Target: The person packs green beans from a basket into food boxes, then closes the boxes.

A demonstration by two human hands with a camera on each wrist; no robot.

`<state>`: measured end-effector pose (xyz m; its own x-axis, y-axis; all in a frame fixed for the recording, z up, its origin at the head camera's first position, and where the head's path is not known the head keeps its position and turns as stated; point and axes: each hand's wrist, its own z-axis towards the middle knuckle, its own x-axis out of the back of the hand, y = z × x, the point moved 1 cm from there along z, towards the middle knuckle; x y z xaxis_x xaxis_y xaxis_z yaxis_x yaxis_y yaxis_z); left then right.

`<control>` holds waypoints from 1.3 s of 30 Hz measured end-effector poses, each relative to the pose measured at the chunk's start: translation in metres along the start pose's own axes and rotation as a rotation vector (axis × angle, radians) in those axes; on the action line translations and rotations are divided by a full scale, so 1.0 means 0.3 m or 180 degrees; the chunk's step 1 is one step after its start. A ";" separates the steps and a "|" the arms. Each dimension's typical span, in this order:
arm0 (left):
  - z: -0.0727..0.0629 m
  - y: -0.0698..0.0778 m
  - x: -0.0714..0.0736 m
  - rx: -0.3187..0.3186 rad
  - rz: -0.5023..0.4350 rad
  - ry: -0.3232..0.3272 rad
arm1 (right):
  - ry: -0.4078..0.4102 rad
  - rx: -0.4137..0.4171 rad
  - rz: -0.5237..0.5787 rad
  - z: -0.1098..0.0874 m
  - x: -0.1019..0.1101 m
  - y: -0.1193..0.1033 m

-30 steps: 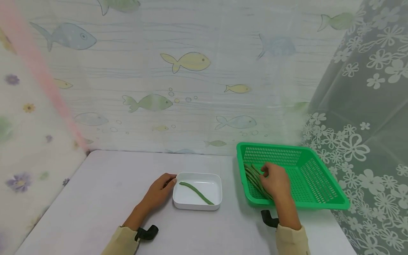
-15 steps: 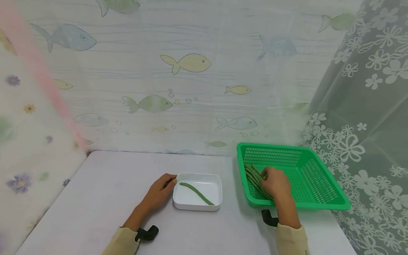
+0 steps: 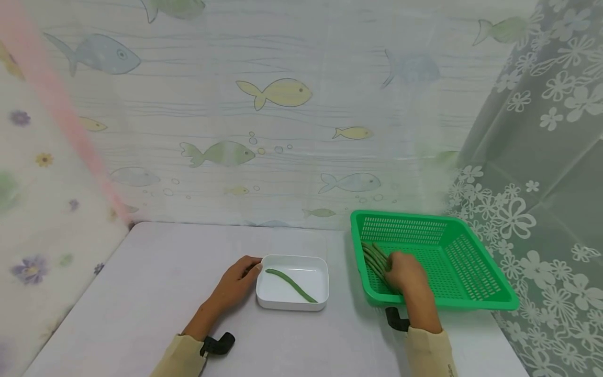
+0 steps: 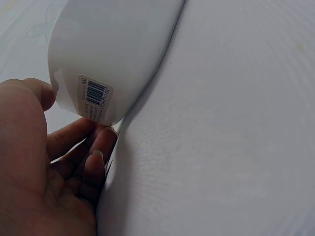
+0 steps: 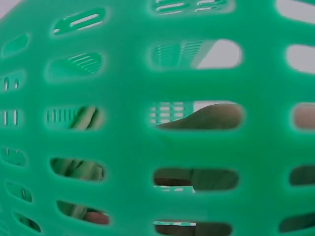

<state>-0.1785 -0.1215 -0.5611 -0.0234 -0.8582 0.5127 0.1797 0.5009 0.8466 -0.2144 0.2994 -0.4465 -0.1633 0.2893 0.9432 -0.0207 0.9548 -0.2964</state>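
A shallow white dish with rounded corners sits on the table, one green bean lying slantwise inside. At its left end my left hand holds the dish; in the left wrist view the thumb is at the rim and fingertips are at the lower corner, near a barcode sticker. My right hand reaches into a green plastic basket, fingers curled down at a bunch of green beans. Its fingertips are mostly hidden, so I cannot tell whether they pinch a bean. In the right wrist view, the basket's slotted wall hides most of the hand.
The basket stands at the table's right side, beans along its left wall. A white cloth covers the table. Behind hangs a fish-print curtain, with a floral sheer curtain on the right. Black wrist mounts are on both wrists.
My right hand has sunk a little lower among the beans, and its thumb and index finger show less than before. The left hand, dish and single bean stay put.
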 end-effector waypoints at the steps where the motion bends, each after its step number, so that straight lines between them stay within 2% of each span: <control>1: -0.001 0.003 0.002 0.0005 0.0011 0.0001 | -0.0046 -0.0009 0.0011 0.000 -0.001 0.001; 9: -0.014 0.037 0.022 0.0081 0.0069 0.0003 | -0.0264 -0.0099 -0.0018 -0.013 0.008 0.004; 22: -0.011 0.034 0.019 0.0076 0.0096 0.0004 | -0.0499 -0.0249 -0.0157 -0.016 0.013 0.003; 36: -0.012 0.037 0.023 0.0111 0.0068 -0.0003 | -0.0473 -0.0285 -0.0088 -0.018 0.016 0.001; 39: 0.019 0.025 0.041 0.0087 0.0061 -0.0040 | -0.0425 -0.0309 -0.0030 -0.005 0.013 -0.011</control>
<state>-0.1830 -0.1275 -0.5476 -0.0327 -0.8470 0.5305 0.1533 0.5203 0.8401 -0.2133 0.2975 -0.4415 -0.2934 0.2748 0.9157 0.0714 0.9614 -0.2656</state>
